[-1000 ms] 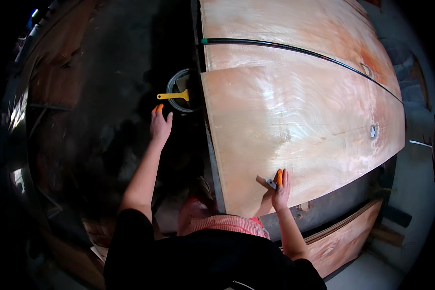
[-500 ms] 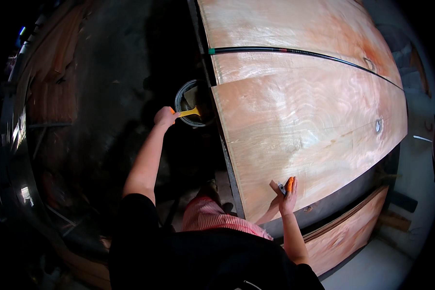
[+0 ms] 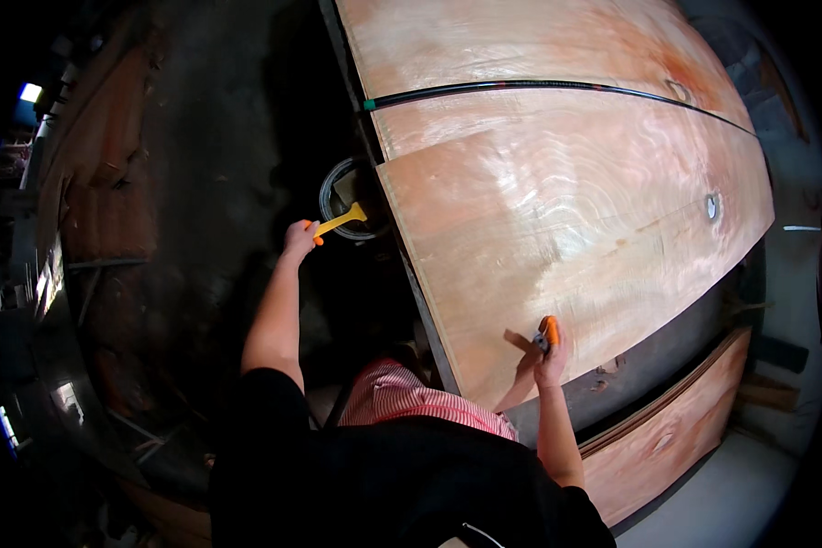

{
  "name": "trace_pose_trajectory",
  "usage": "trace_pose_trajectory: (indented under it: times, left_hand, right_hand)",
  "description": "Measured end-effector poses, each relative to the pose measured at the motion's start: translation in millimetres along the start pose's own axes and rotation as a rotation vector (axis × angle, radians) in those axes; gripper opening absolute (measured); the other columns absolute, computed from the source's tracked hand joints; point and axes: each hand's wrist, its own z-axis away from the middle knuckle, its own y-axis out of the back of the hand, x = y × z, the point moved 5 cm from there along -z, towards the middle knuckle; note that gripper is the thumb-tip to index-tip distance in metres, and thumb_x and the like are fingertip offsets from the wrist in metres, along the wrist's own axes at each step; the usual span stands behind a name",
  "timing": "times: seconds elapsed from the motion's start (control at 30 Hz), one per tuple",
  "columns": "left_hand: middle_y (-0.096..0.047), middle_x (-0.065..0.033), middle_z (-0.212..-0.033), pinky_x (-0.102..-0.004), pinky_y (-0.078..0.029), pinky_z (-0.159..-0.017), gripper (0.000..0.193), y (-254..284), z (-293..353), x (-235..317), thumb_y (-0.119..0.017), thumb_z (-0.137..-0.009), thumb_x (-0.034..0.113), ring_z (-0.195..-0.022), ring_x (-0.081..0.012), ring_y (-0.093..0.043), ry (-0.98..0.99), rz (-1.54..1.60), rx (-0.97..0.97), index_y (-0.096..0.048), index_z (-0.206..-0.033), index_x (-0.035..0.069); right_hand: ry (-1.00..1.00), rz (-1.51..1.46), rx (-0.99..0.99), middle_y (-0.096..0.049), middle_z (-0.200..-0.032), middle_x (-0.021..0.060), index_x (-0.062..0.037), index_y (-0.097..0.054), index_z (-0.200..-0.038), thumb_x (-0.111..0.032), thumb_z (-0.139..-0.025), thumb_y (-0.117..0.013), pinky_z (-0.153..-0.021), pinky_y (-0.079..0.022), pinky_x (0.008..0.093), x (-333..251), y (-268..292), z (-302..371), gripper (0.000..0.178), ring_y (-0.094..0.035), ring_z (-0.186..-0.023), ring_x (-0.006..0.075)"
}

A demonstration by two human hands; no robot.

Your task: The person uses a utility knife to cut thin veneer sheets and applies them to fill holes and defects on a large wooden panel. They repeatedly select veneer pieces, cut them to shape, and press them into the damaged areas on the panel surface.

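My left hand (image 3: pixel 300 239) is closed round the grip of a yellow scraper (image 3: pixel 341 219) with orange at its handle. The scraper's wide end hangs over a round bucket (image 3: pixel 325 187), whose contents are dark and hard to make out. On the right, my right hand (image 3: pixel 551 358) is closed on an orange-and-grey hand tool (image 3: pixel 547 332), held upright near the front edge of a large plywood sheet (image 3: pixel 502 247). A shadow of hand and tool falls on the wood; whether the tool touches it I cannot tell.
A long thin black pole (image 3: pixel 484 87) with a green end lies across the plywood. An oval light patch (image 3: pixel 712 207) marks the sheet's right part. More plywood sheets (image 3: pixel 658 447) stack at the lower right. Brown boards (image 3: pixel 110 219) lie in shade at the left.
My left hand has drawn the scraper slightly left, relative to the bucket. The fingers of my right hand have come up round the orange-and-grey tool. The whole view has shifted a little.
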Motion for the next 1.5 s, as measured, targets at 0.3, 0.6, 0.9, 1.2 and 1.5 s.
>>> trace_pose_trajectory:
  times: [0.3,0.6,0.9,1.2,1.5]
  left_hand:
    - [-0.051,-0.0011,-0.057,-0.0161,-0.027,-0.038,0.02,35.5,76.2,81.2,-0.049,-0.085,0.021,-0.04,-0.0033,-0.035,-0.168,0.487,0.078,-0.054,-0.087,0.001]
    - [-0.058,-0.0071,-0.063,-0.0157,-0.032,-0.039,0.012,-119.4,100.3,284.8,-0.051,-0.083,0.012,-0.043,-0.0039,-0.041,-0.454,0.286,-0.373,-0.05,-0.087,0.001]
    - [-0.059,-0.0071,-0.058,-0.024,-0.038,-0.04,0.015,-369.6,125.9,455.0,-0.056,-0.079,0.016,-0.043,-0.0099,-0.049,-0.905,-0.148,-0.434,-0.053,-0.075,0.002]
    - [-0.055,-0.0135,-0.061,-0.0404,-0.043,-0.053,0.014,-376.2,162.1,475.7,-0.057,-0.074,0.019,-0.058,-0.0313,-0.054,-1.489,-0.77,-0.172,-0.054,-0.07,0.006]
    - [-0.054,-0.0128,-0.061,-0.0399,-0.043,-0.05,0.014,-242.8,174.9,385.7,-0.055,-0.074,0.017,-0.057,-0.0298,-0.055,-1.402,-1.117,-0.258,-0.053,-0.065,0.006]
  right_hand:
    - [-0.579,-0.957,0.464,-0.046,-0.111,0.0159,-0.0003,-0.045,-0.113,0.011,-0.071,-0.039,-0.089,-0.039,0.0347,103.9,-2.0,-30.7,0.044,-0.047,-0.102,0.0253]
    - [-0.334,0.206,0.405,-0.042,-0.122,0.009,-0.0024,-0.05,-0.109,0.003,-0.057,-0.047,-0.094,-0.03,0.0378,73.8,32.5,-36.9,0.053,-0.036,-0.115,0.0269]
    - [-0.323,0.11,0.485,-0.046,-0.119,0.008,-0.0007,-0.055,-0.099,0.004,-0.058,-0.049,-0.091,-0.034,0.0388,83.5,38.2,-32.5,0.041,-0.041,-0.111,0.0256]
    - [-0.328,0.085,0.525,-0.045,-0.12,0.007,-0.0007,-0.058,-0.092,0.002,-0.058,-0.049,-0.089,-0.035,0.0379,87.2,39.7,-28.1,0.035,-0.042,-0.11,0.0238]
    - [-0.335,0.114,0.482,-0.044,-0.121,0.0063,-0.001,-0.053,-0.102,0.004,-0.057,-0.047,-0.092,-0.033,0.0371,84.6,36.7,-29.1,0.046,-0.04,-0.112,0.0236]
